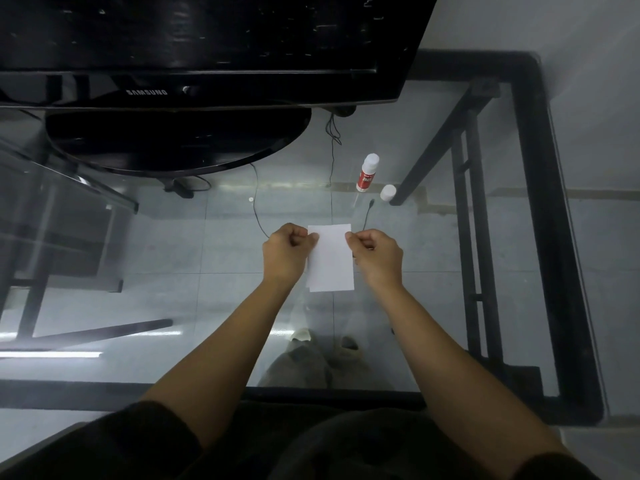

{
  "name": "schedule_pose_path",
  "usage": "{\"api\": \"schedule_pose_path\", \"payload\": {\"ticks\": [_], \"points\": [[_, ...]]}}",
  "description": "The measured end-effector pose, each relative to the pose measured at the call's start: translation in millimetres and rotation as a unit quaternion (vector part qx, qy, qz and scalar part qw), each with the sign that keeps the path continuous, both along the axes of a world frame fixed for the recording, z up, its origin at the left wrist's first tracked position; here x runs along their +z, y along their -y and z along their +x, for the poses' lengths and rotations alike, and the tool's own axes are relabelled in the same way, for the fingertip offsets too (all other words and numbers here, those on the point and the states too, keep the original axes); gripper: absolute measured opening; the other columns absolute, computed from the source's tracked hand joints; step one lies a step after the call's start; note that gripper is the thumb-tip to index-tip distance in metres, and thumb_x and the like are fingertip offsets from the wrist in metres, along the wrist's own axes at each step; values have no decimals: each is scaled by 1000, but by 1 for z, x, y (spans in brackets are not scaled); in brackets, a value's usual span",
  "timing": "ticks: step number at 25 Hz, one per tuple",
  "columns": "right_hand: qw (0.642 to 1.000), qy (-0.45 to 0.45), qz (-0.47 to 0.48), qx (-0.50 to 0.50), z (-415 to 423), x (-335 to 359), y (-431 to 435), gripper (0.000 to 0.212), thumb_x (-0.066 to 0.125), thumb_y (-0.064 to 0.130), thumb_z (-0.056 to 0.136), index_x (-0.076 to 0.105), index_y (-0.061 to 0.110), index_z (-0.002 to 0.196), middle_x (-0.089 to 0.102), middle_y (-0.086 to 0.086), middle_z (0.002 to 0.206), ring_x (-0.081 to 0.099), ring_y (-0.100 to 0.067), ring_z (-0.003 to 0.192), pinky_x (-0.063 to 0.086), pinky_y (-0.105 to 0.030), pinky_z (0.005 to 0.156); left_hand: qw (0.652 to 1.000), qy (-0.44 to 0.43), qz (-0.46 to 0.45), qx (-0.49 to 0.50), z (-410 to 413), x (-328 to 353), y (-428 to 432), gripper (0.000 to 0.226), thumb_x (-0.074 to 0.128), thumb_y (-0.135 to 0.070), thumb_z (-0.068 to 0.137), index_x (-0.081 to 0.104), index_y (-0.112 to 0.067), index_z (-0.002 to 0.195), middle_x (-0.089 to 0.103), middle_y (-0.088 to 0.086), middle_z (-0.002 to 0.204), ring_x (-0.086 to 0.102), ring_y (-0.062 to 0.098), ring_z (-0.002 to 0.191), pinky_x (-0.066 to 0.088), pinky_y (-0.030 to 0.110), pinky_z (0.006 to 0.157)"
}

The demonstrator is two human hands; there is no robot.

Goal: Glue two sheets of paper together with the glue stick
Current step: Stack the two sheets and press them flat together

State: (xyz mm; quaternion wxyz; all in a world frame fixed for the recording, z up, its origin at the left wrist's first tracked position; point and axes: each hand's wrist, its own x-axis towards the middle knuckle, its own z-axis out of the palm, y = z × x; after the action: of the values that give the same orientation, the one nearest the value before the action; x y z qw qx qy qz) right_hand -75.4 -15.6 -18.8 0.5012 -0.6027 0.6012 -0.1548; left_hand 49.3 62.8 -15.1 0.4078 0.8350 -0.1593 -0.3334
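A white sheet of paper is held over the glass table, and a second sheet's edge peeks out under its lower left side. My left hand pinches the paper's upper left edge. My right hand pinches its upper right edge. The glue stick, white with a red label, stands upright behind the paper to the right. Its white cap sits on the glass just right of it.
A black Samsung monitor on a round black base fills the far left. Thin cables run across the glass table, whose black frame borders the right and near sides. My feet show through the glass.
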Motion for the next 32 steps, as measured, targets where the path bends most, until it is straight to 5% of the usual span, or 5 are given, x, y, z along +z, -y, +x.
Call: {"api": "schedule_pose_path", "payload": {"ticks": [4,18,27,32], "points": [[999,-36,-22,28,2,-7,1,15,63,32,85,62,19,77,62,8,73,56,-5,66,40,-14,58,998,42,7,-38,5,-7,4,12,68,-18,83,62,-7,83,63,7,73,59,20,68,51,28,69],[993,-106,-1,60,2,-6,6,23,56,40,87,66,19,89,62,9,77,58,-10,72,35,-19,53,994,98,23,-49,3,-17,5,16,67,-19,84,64,-4,86,57,-2,69,49,4,58,38,-2,55],[989,-136,-5,51,7,-4,6,24,55,42,87,67,21,88,66,8,78,59,-11,71,34,-19,52,991,107,58,-57,3,-14,10,17,65,-20,86,63,-3,89,57,-1,74,47,3,58,37,4,50],[989,-142,2,39,11,-3,7,25,55,41,88,68,19,88,69,4,80,59,-13,69,34,-20,52,990,104,76,-62,3,-12,14,18,63,-20,87,62,-2,90,58,2,77,50,10,65,37,13,60]]}}
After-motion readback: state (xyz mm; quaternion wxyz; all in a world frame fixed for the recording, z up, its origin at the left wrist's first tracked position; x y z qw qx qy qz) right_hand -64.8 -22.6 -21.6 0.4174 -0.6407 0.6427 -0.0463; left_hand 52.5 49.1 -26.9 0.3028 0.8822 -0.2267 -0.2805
